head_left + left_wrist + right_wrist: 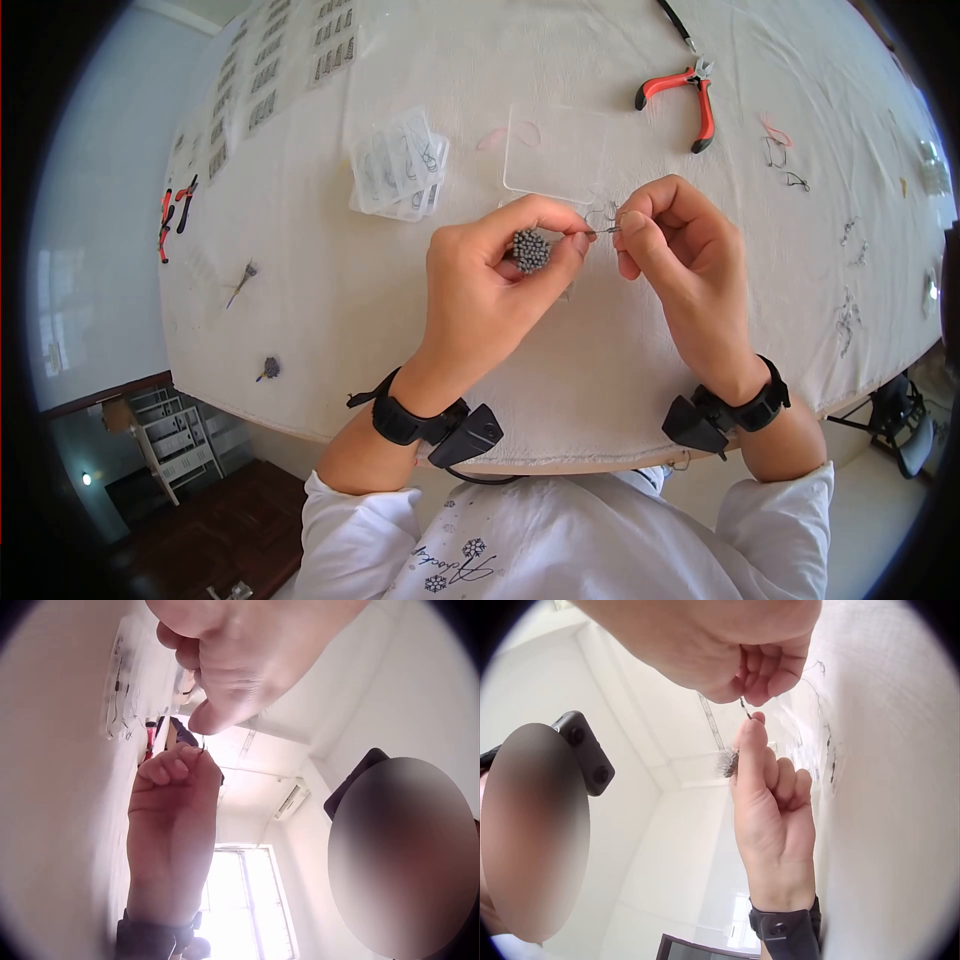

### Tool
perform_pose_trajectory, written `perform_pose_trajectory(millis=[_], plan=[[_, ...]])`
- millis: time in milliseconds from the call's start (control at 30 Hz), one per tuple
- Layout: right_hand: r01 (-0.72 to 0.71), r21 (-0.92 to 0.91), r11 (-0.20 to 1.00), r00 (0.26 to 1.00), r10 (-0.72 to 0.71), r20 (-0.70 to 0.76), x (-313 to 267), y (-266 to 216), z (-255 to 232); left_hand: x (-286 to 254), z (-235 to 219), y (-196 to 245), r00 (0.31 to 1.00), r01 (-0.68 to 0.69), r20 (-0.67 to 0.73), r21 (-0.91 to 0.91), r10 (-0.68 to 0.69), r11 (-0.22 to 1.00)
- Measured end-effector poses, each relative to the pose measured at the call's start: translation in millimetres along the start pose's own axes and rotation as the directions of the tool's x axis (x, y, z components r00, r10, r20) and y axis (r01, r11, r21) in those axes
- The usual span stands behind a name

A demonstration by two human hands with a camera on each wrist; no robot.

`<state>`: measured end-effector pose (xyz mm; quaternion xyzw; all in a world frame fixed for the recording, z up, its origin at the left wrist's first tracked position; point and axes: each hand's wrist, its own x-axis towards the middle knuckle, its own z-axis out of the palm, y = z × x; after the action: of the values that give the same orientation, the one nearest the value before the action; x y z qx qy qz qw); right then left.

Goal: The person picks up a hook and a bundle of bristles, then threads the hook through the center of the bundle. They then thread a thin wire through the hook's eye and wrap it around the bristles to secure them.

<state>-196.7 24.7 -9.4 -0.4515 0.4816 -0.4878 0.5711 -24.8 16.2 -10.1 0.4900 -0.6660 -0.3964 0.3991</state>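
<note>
In the head view the left hand (pixel 478 275) holds a bundle of thin pieces with grey rounded ends (pixel 531 250) in its curled fingers. Its thumb and index finger pinch one end of a small dark wire piece (pixel 606 230). The other end is pinched by the right hand (pixel 692 255), so the piece spans the gap between both hands. From the right wrist view, the bundle (pixel 731 763) shows beside the left hand (pixel 776 817), below the right hand (pixel 712 645). Fingers partly hide the wire piece's ends.
Stacked clear boxes (pixel 400 170) lie left of the hands, a clear tray (pixel 555 150) just beyond them. Red-handled pliers (pixel 706 105) lie at the back right, more tools (pixel 185 205) at the far left. Small wire pieces (pixel 848 322) lie at the right.
</note>
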Motion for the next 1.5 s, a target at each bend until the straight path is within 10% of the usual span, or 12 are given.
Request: perform_pose_trajectory(millis=[167,567,1500], plan=[[0.001,0.011,1.0,1.0,-0.001,0.005,0.8,1.9,1.4,2.8,-2.4,-6.3,0.975,-0.223,-0.008,0.036,0.223,0.974],[0.014,0.022,1.0,1.0,-0.015,0.01,-0.1,1.8,2.3,-4.0,-6.5,9.4,0.994,0.076,0.079,-0.012,-0.075,0.997],[0.03,0.004,1.0,0.997,-0.029,-0.077,3.4,2.3,-0.1,-0.9,-6.8,1.7,0.996,0.027,-0.086,-0.018,-0.029,0.999]])
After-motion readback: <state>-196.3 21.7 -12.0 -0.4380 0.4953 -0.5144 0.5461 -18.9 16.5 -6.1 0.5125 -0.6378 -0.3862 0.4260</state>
